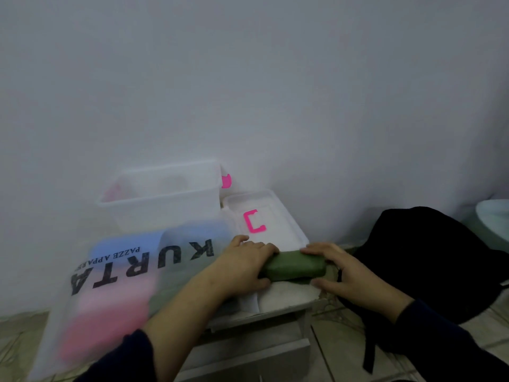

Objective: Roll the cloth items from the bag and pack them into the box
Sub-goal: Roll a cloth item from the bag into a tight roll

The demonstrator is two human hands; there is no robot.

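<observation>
1. My left hand [248, 261] curls over the left end of the green cloth roll [293, 266], its grip clamped on the roll with the fingers wrapped across the top.
2. My right hand [340, 268] takes the right end of the same roll, fingers curved over it and thumb beneath, so this grip is also clamped on the cloth.
3. The roll lies crosswise between my hands on a white surface [286, 295], just in front of the clear lid [278, 216] with its pink clip [254, 221].
4. The clear box [162, 197] stands open against the wall, behind and to the left of the roll, apart from it.
5. A frosted plastic bag [121, 274] printed "KURTA" lies to the left, with pink and blue cloth blurred inside it.
6. A black bag [429, 260] sits on the floor to the right, near my right wrist.
</observation>
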